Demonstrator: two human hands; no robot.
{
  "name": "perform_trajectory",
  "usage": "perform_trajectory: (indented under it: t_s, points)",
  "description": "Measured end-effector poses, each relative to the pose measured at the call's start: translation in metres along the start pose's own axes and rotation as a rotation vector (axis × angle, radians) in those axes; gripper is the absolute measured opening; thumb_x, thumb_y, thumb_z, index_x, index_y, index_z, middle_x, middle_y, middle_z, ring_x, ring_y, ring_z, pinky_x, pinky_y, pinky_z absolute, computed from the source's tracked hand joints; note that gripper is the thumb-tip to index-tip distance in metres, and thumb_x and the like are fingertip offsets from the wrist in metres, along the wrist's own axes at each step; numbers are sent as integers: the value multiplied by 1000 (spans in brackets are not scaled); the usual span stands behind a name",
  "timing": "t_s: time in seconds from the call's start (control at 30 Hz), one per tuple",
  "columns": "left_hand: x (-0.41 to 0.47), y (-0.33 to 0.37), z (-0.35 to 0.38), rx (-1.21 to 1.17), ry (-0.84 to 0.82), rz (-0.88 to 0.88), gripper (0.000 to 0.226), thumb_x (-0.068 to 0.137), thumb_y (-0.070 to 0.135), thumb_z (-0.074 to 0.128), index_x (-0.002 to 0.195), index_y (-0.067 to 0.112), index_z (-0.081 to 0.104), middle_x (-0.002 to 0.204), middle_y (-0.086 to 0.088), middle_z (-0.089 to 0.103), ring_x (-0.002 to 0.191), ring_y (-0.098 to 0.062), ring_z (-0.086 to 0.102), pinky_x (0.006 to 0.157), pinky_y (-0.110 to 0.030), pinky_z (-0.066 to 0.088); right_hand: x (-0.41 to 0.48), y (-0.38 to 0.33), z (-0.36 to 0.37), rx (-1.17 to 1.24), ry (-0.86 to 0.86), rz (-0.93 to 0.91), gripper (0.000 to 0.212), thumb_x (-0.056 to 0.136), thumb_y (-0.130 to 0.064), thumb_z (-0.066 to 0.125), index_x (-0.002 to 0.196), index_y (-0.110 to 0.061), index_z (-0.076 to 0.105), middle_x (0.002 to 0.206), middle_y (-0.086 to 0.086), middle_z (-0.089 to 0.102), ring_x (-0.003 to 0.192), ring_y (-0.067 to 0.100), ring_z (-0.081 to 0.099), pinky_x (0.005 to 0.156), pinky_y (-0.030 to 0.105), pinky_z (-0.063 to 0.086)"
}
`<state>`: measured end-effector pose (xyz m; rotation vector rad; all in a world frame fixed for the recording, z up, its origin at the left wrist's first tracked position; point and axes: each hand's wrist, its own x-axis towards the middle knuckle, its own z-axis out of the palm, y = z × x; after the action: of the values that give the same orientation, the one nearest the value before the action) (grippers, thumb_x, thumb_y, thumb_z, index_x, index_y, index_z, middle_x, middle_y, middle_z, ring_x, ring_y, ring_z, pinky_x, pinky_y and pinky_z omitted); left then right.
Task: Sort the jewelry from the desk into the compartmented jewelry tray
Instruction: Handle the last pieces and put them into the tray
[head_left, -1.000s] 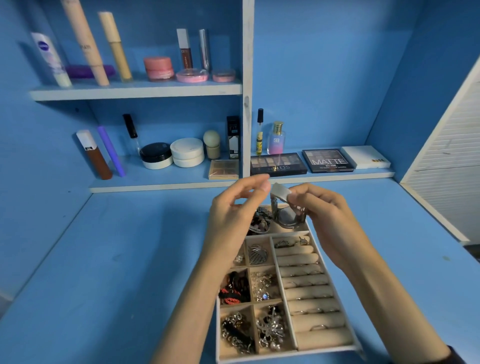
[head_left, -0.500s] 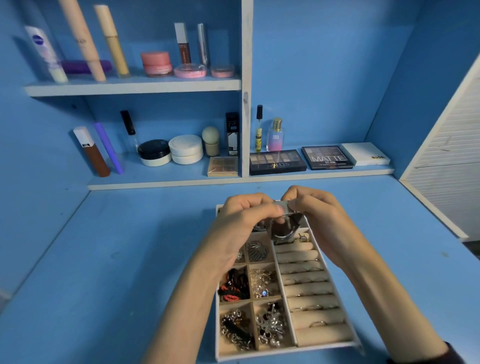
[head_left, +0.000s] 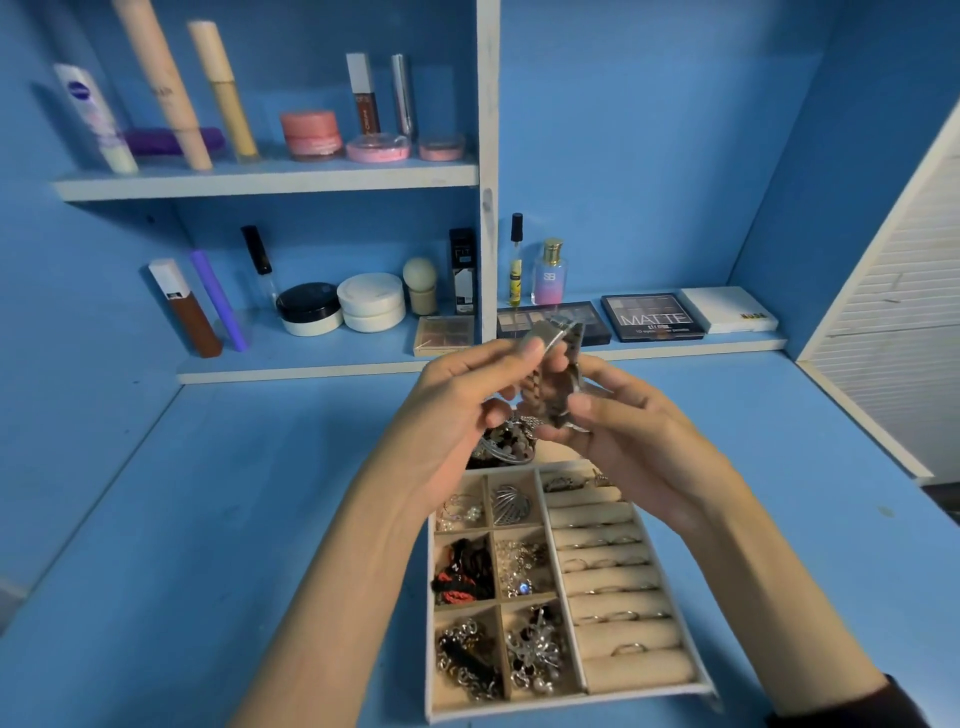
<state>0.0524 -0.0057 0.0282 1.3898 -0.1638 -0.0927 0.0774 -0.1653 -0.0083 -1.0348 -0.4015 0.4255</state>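
The left hand (head_left: 457, 415) pinches the top end of a metal link band (head_left: 557, 376) between thumb and forefinger, at a flat silver plate. The right hand (head_left: 641, 439) has its fingers curled round the band's lower part, thumb pressed on the near side. Both hands are clamped on the band, which hangs roughly upright between them, in the air above the far end of the tray (head_left: 519, 707); it touches nothing in the tray.

Just under the hands, at the tray's far end, lies a heap of beaded bracelets (head_left: 511, 441). The tray's right side holds a column of beige ring rolls (head_left: 618, 574) with several rings tucked between them. Its left side is split into small compartments: a silver shell piece (head_left: 511, 504) in a far one, black and red pieces (head_left: 462, 571) in a middle one, chains (head_left: 467, 660) in the nearest left one.

The tray sits on a blue desk (head_left: 208, 519). Beyond the tray, a low shelf carries eyeshadow palettes (head_left: 654, 317).
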Motion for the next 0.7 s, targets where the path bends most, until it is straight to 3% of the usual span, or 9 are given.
perform_trajectory:
  t_s: [0.07,0.13,0.23,0.33,0.43,0.5,0.63,0.7]
  points:
    - [5,5,3,-56,-48,-35,29,71,23,60,97,12,69,73,3,67,60,-4,45,48,-17,26,-2,-5,-3,37,15,-23,59,60,-22,83,113,-6,62,105,13,67,100,31,64,81,34,53]
    - [10,9,4,-10,-44,-83,39,69,30,61,101,7,65,63,3,61,59,-7,44,48,-19,27,-6,-11,-6,33,69,-45,48,57,-18,83,102,-9,69,94,9,70,87,29,68,72,31,55]
    - [16,8,7,248,15,-124,38,68,46,66,85,12,67,62,4,58,62,-10,48,52,-21,35,-10,-18,-12,-80,123,-75,39,55,-14,80,93,-16,73,85,3,69,76,18,66,65,23,52]
    - [22,-2,9,364,54,-131,21,74,35,72,74,15,65,76,-1,60,71,-14,54,59,-27,46,-11,-20,-16,-345,135,-62,47,60,-8,81,105,-12,68,94,9,67,81,14,61,68,19,49]
    - [27,-9,7,347,66,-172,8,76,15,72,73,12,65,83,-7,62,74,-15,61,73,-30,56,-12,-19,-18,-593,254,-2,44,66,-1,76,105,-18,65,88,11,66,75,16,60,73,23,49]
    - [30,-14,6,403,85,-189,7,77,6,69,76,12,65,84,-8,63,78,-18,65,73,-32,58,-11,-15,-21,-746,299,20,41,69,-2,78,103,-19,64,90,16,66,72,15,58,75,26,47]
    - [30,-23,10,778,92,-109,14,78,9,66,81,23,66,78,0,66,68,-16,66,67,-31,58,-9,-6,-26,-1226,285,2,41,68,-16,81,104,-25,64,82,-7,64,70,3,52,62,7,38]
    - [28,-25,11,954,51,-52,16,80,13,66,90,25,67,83,2,68,69,-14,64,67,-30,55,-8,-4,-28,-1293,256,-9,41,68,-15,81,106,-23,64,81,-16,61,74,0,52,63,4,36]
